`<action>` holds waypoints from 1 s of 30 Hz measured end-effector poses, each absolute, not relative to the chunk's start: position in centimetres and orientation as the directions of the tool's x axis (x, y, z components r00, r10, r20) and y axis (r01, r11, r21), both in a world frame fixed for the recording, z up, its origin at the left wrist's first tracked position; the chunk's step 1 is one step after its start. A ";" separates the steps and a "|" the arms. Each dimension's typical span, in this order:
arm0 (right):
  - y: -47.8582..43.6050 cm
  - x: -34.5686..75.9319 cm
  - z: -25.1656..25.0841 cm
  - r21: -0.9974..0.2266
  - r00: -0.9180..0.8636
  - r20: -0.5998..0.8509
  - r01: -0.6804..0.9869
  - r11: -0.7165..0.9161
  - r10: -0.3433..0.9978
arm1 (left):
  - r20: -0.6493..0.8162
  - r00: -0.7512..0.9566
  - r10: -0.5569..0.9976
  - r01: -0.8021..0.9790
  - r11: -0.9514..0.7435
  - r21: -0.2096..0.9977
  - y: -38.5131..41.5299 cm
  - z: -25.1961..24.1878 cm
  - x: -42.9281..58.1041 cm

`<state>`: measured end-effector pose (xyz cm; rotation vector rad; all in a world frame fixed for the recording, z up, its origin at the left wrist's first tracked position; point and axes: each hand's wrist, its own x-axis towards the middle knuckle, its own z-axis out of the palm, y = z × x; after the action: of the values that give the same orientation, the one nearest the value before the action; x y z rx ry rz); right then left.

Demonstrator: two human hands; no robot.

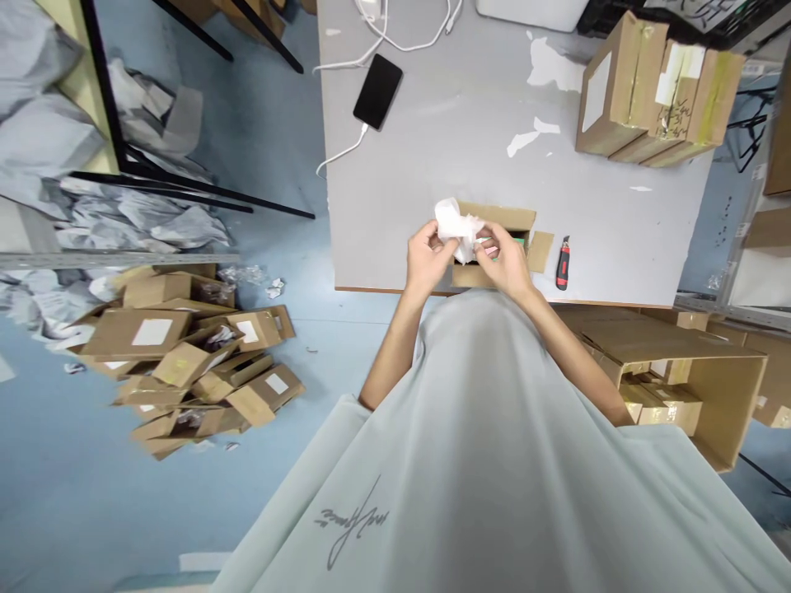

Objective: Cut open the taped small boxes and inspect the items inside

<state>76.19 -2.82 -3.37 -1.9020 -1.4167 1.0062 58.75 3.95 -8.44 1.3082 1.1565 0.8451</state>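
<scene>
Between my two hands is a piece of crumpled white paper (454,222), soft like tissue. My left hand (426,255) pinches its left side with thumb and fingers. On the other side, my right hand (505,259) has its fingers closed on the paper's right edge. Both hands are over an open small cardboard box (503,216) at the table's front edge, flaps spread out. Something with green and pink edges shows inside, mostly covered by my right hand. A red and black utility knife (563,265) lies to the right of the box.
A black phone (377,91) with a white cable lies on the grey table (445,148). Taped cartons (655,99) stand at the back right. Below the table's right side is a large open carton (729,395). Discarded boxes (198,354) are heaped on the floor at left.
</scene>
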 end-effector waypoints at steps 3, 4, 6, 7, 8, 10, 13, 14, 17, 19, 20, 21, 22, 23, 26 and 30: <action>-2.0 74.8 -3.2 -0.804 0.151 -0.224 0.530 -0.270 0.963 | -0.147 0.144 0.979 0.152 0.125 0.980 6.2 -9.2 56.2; -1.7 74.5 -3.1 -0.799 0.152 -0.224 0.537 -0.271 0.963 | -0.153 0.103 0.983 0.159 0.135 0.978 7.0 -9.7 55.3; -1.5 73.9 -3.0 -0.789 0.163 -0.229 0.547 -0.281 0.960 | -0.161 0.023 0.987 0.174 0.154 0.973 8.7 -11.0 53.5; -1.5 73.7 -2.9 -0.786 0.172 -0.232 0.547 -0.289 0.957 | -0.164 -0.008 0.986 0.177 0.163 0.971 9.5 -11.8 52.7; -1.6 73.6 -2.9 -0.785 0.184 -0.234 0.543 -0.297 0.955 | -0.170 -0.032 0.985 0.176 0.173 0.969 10.3 -12.5 52.0; -1.9 73.5 -3.0 -0.784 0.212 -0.240 0.533 -0.318 0.947 | -0.181 -0.064 0.981 0.168 0.189 0.968 11.9 -13.9 50.9; -2.9 73.7 -3.5 -0.776 0.262 -0.257 0.518 -0.360 0.930 | -0.159 -0.099 0.982 0.202 0.176 0.963 13.9 -15.2 50.1; -3.3 73.8 -3.6 -0.770 0.279 -0.265 0.514 -0.377 0.923 | -0.137 -0.115 0.984 0.240 0.161 0.957 14.4 -15.4 49.9; -4.5 74.4 -4.0 -0.752 0.325 -0.291 0.504 -0.425 0.900 | -0.072 -0.158 0.985 0.402 0.131 0.906 15.5 -15.4 49.6; -5.3 74.9 -4.2 -0.734 0.348 -0.304 0.508 -0.451 0.887 | -0.050 -0.158 0.986 0.501 0.124 0.857 16.0 -15.6 49.6; -5.6 75.1 -4.2 -0.723 0.359 -0.307 0.514 -0.461 0.881 | -0.047 -0.143 0.989 0.539 0.118 0.834 16.2 -15.9 49.7; -5.9 75.4 -4.2 -0.708 0.372 -0.307 0.526 -0.471 0.876 | -0.052 -0.119 0.991 0.567 0.111 0.816 16.3 -16.4 49.8; -6.1 75.7 -4.1 -0.689 0.386 -0.305 0.542 -0.481 0.871 | -0.067 -0.086 0.994 0.588 0.105 0.802 16.3 -17.0 50.0; -6.3 76.0 -4.1 -0.665 0.400 -0.301 0.563 -0.491 0.866 | -0.093 -0.044 0.995 0.605 0.101 0.790 16.2 -17.6 50.3; -6.6 77.0 -3.9 -0.573 0.421 -0.294 0.641 -0.511 0.858 | -0.242 0.115 0.963 0.653 0.111 0.750 15.5 -19.2 51.4; -6.8 78.8 -3.9 -0.408 0.404 -0.310 0.761 -0.504 0.861 | -0.263 0.291 0.920 0.659 0.006 0.752 13.1 -17.3 52.9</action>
<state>78.78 -6.75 -3.88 -2.4570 -1.4407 0.7264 52.90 13.09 -17.27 1.7259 1.4420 0.3930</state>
